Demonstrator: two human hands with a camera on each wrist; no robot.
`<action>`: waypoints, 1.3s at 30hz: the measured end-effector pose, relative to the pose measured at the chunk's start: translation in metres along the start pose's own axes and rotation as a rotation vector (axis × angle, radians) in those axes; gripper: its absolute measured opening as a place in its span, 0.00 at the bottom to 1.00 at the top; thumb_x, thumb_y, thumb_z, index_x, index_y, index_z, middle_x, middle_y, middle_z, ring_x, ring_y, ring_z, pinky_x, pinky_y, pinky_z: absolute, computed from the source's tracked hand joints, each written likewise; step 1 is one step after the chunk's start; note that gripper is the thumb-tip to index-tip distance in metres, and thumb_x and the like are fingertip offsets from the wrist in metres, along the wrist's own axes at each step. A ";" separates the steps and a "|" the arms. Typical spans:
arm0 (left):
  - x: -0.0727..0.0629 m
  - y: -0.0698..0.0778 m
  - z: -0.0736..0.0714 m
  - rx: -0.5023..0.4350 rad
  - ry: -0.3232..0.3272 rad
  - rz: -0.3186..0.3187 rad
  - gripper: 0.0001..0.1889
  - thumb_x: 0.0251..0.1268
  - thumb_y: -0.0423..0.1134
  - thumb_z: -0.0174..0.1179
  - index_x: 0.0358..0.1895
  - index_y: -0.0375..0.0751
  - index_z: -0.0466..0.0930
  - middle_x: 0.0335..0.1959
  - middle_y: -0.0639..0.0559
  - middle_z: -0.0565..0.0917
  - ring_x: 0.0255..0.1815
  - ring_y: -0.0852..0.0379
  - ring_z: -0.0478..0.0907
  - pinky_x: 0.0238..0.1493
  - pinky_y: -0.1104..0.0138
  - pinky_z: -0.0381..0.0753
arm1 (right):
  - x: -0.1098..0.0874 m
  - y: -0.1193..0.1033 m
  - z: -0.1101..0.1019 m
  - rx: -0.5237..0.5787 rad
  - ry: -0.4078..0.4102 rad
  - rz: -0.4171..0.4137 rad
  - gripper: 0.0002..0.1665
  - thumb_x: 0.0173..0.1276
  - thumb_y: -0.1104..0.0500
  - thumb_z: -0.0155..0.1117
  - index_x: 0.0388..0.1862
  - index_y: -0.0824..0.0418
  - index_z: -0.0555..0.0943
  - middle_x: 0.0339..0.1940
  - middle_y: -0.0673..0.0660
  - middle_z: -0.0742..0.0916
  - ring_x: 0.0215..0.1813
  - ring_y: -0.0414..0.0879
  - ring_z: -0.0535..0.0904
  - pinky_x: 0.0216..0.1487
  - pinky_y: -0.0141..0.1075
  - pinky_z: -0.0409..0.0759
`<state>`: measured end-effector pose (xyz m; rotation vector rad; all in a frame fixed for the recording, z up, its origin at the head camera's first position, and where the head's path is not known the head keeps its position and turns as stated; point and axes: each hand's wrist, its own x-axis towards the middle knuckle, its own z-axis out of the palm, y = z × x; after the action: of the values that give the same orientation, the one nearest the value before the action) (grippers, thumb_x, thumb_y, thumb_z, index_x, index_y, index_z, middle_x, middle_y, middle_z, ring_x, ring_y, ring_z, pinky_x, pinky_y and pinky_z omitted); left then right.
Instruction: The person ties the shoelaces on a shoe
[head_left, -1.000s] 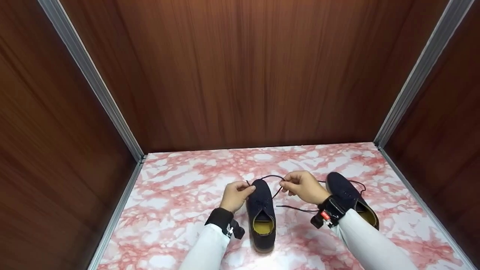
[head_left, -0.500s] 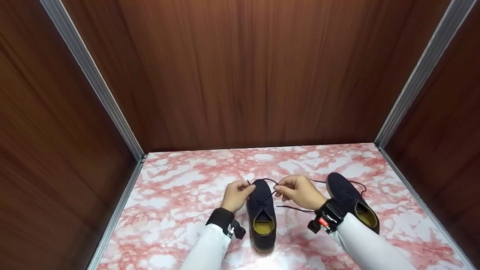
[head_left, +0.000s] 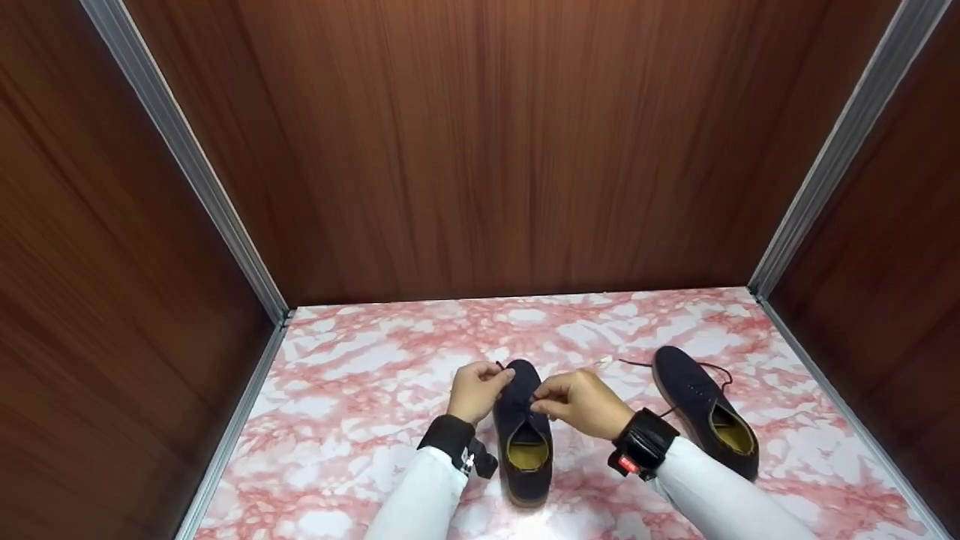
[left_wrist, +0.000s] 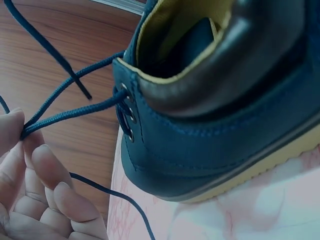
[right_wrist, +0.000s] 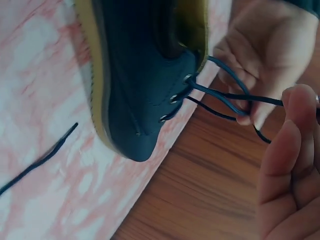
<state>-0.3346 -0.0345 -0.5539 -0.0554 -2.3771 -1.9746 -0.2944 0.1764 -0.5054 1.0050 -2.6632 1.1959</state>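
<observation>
A navy lace-up shoe (head_left: 517, 411) with a yellow lining sits upright, toe pointing away. My left hand (head_left: 477, 394), at the left of its toe, pinches the dark shoelace (left_wrist: 70, 115) between thumb and finger; two strands run from the eyelets and meet at those fingertips in the left wrist view. Over the shoe's lacing, my right hand (head_left: 585, 405) pinches a lace strand (right_wrist: 260, 99) with thumb and forefinger. That strand passes close by the left hand in the right wrist view. A loose lace end (left_wrist: 82, 87) crosses in front of the strands.
A matching shoe (head_left: 686, 386) stands to the right, beyond the right wrist, with its laces spread on the table. The pink-and-white marbled tabletop (head_left: 360, 450) is enclosed by brown wood-grain panels (head_left: 480, 150) at the back and both sides.
My right hand has moved left and nearer to me, from beside the shoe to over its lacing, drawing the lace along. The left hand stays almost still, pinching its lace.
</observation>
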 end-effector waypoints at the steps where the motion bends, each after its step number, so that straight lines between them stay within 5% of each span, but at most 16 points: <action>1: 0.000 0.000 0.000 -0.005 -0.001 -0.001 0.10 0.66 0.36 0.71 0.35 0.30 0.86 0.25 0.52 0.86 0.22 0.61 0.78 0.28 0.73 0.79 | 0.000 -0.001 0.003 -0.050 -0.001 -0.038 0.01 0.67 0.59 0.76 0.35 0.55 0.91 0.29 0.52 0.92 0.30 0.31 0.82 0.32 0.27 0.81; 7: -0.005 -0.007 0.000 -0.011 0.011 0.013 0.11 0.66 0.35 0.70 0.30 0.28 0.85 0.27 0.42 0.88 0.20 0.62 0.74 0.26 0.73 0.76 | -0.003 -0.001 0.024 -0.449 0.032 -0.308 0.04 0.61 0.60 0.79 0.31 0.54 0.89 0.28 0.46 0.91 0.31 0.36 0.86 0.33 0.31 0.84; 11: -0.008 -0.015 -0.001 -0.006 0.008 -0.008 0.11 0.66 0.36 0.70 0.31 0.28 0.86 0.29 0.42 0.89 0.20 0.61 0.76 0.27 0.73 0.76 | -0.004 0.001 0.035 -0.582 0.066 -0.321 0.08 0.60 0.58 0.80 0.28 0.53 0.86 0.26 0.45 0.90 0.29 0.38 0.86 0.31 0.34 0.82; 19: -0.016 -0.029 -0.004 -0.002 0.012 -0.074 0.12 0.68 0.37 0.69 0.31 0.28 0.85 0.30 0.39 0.89 0.22 0.57 0.79 0.26 0.70 0.79 | 0.001 0.007 0.046 -0.507 0.073 -0.155 0.08 0.60 0.55 0.80 0.31 0.55 0.89 0.28 0.49 0.92 0.31 0.41 0.88 0.32 0.35 0.85; 31: -0.022 -0.040 -0.008 -0.108 0.003 -0.196 0.10 0.70 0.33 0.64 0.30 0.34 0.77 0.32 0.35 0.91 0.21 0.60 0.82 0.31 0.64 0.89 | -0.019 0.033 0.024 -0.360 0.066 -0.051 0.07 0.58 0.56 0.81 0.34 0.56 0.91 0.28 0.48 0.92 0.29 0.34 0.86 0.33 0.33 0.84; 39: -0.023 -0.041 -0.005 0.016 0.056 -0.116 0.11 0.68 0.36 0.67 0.30 0.34 0.79 0.30 0.38 0.91 0.29 0.46 0.90 0.30 0.62 0.88 | -0.023 0.043 0.014 -0.355 0.092 -0.016 0.07 0.60 0.58 0.80 0.34 0.58 0.89 0.28 0.50 0.92 0.29 0.37 0.86 0.34 0.34 0.85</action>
<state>-0.3141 -0.0472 -0.5946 0.1388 -2.4118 -1.9768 -0.2982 0.1999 -0.5502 0.8863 -2.6558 0.7075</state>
